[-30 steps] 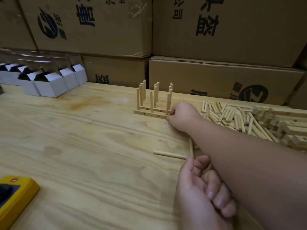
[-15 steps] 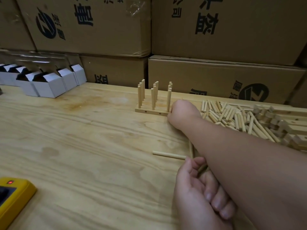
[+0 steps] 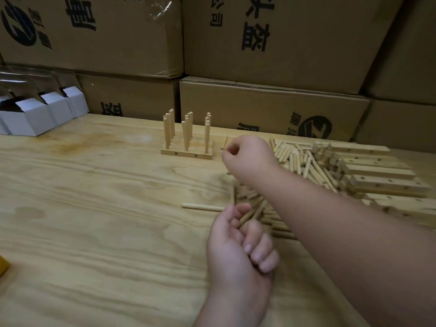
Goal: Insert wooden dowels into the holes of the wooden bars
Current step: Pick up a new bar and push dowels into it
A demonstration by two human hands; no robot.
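From the head camera, the pale plywood table (image 3: 89,208) carries a group of short light wooden bars (image 3: 187,154) laid side by side, with round wooden dowels (image 3: 186,133) standing upright in their holes. The right hand (image 3: 247,159) hovers just right of these bars, apart from them, fingers curled; whether it holds anything cannot be told. The left hand (image 3: 238,251) lies nearer, fingers curled round a thin wooden dowel (image 3: 251,214). A single loose dowel (image 3: 203,207) lies flat beside it. Heaped loose dowels (image 3: 297,159) and unfilled drilled wooden bars (image 3: 377,171) lie to the right. Brown cardboard boxes (image 3: 271,102) stand behind, small white boxes (image 3: 30,116) far left.
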